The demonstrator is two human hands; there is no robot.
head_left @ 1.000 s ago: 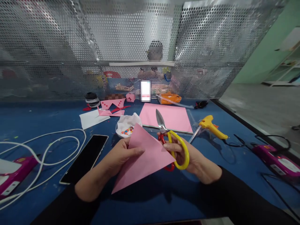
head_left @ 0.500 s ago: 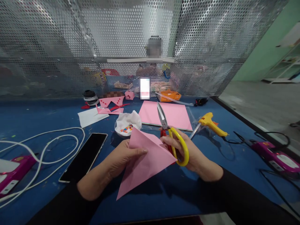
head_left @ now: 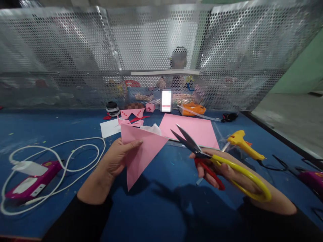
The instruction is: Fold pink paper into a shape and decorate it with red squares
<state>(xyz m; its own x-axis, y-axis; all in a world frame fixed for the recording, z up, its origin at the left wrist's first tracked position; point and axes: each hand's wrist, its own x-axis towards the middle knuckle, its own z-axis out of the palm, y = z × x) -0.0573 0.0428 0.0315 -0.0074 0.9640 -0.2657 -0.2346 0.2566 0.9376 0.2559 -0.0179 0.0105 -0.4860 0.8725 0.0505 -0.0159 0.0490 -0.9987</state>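
Between thumb and fingers, my left hand (head_left: 118, 154) pinches a folded pink sheet of paper (head_left: 141, 148), triangular in outline, raised above the blue table. My right hand (head_left: 222, 164) grips a pair of scissors (head_left: 193, 146) with one yellow and one red handle. Their blades stand partly apart and point up and left toward the paper's right corner, not touching it. Behind the paper, a white-lined bowl (head_left: 154, 128) is mostly hidden. A stack of pink paper (head_left: 191, 129) lies beyond the scissors.
A yellow glue gun (head_left: 246, 144) lies at the right. White cable (head_left: 85, 148) loops around a purple power strip (head_left: 37, 183) at the left. Cut pink pieces (head_left: 132, 113), a white sheet (head_left: 109, 128) and an orange packet (head_left: 193, 109) lie along the back, before a perforated metal screen (head_left: 156, 37).
My right hand has moved right and turned the scissors, whose blades have opened. The left hand has shifted the paper left, and its shape now looks flatter. The view has turned slightly.
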